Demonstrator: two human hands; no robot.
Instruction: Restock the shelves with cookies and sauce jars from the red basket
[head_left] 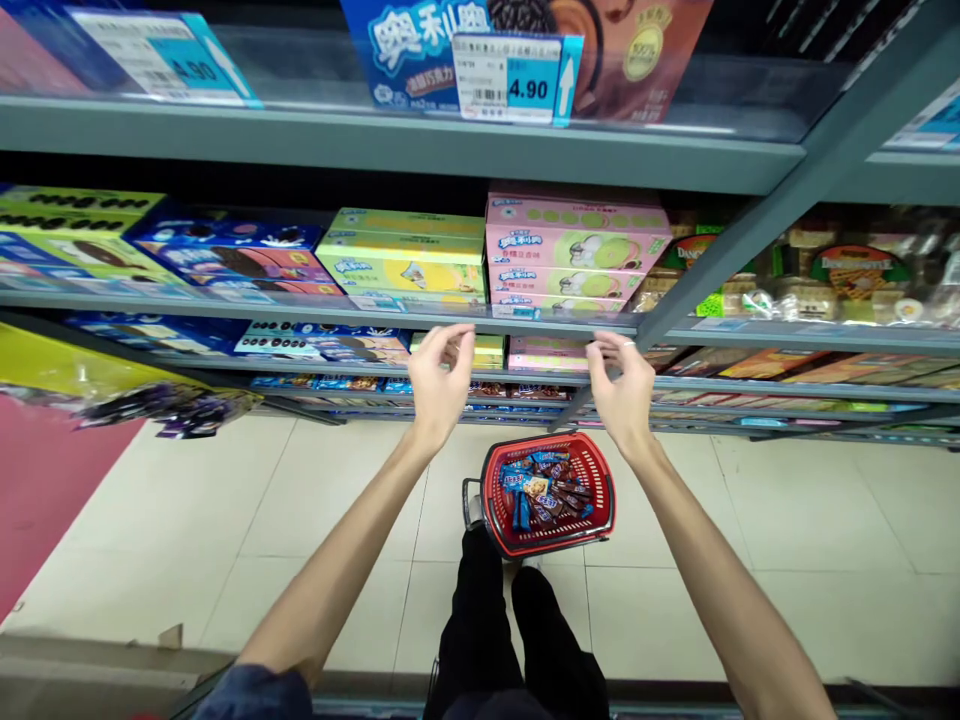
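Both my arms reach out toward a grey shop shelf (525, 325). My left hand (440, 378) is raised just below the shelf edge, fingers loosely curled and apart, holding nothing. My right hand (621, 385) hangs at the same height, fingers bent downward, also empty, with a ring on one finger. Above them sit pink biscuit boxes (574, 250) and yellow-green biscuit boxes (405, 255). On the floor between my hands stands a red shopping basket (551, 540) with several blue and brown snack packs (544, 490) inside.
Blue biscuit boxes (232, 255) fill the shelf at left. A price tag reading 4.90 (517, 80) hangs on the upper shelf. A grey upright post (757, 210) slants across the right. Wafer packs (855, 270) lie beyond it. My dark-trousered legs (517, 630) stand on pale floor tiles (787, 560).
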